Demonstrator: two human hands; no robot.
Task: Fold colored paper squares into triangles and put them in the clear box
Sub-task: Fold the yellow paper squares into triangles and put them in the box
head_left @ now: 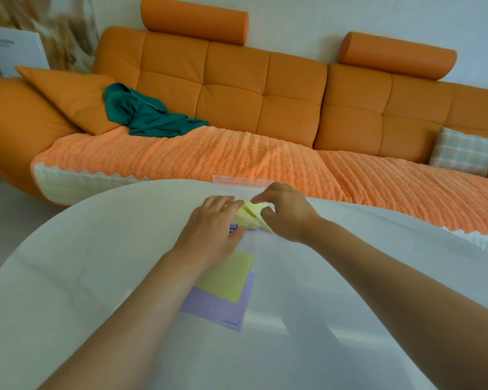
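Left hand (pixel 213 223): fingers straight, touching the folded yellow paper (pixel 250 216).
Right hand (pixel 286 211): fingers curled, pinching that paper.
Clear box (pixel 237 181): just behind both hands, at the table (pixel 96 263) edge.
Flat squares (pixel 223 291): beside the left forearm.

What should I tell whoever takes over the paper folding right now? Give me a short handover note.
The left hand lies flat, fingers pressing the yellow paper.
The right hand pinches that same paper, mid-fold.
The clear box sits just behind both hands; its contents are hidden.
Unfolded: a yellow square on purple squares, by the left forearm.
Done: cannot tell how many are boxed.
Left: finish this fold, box it, then fold the stack.
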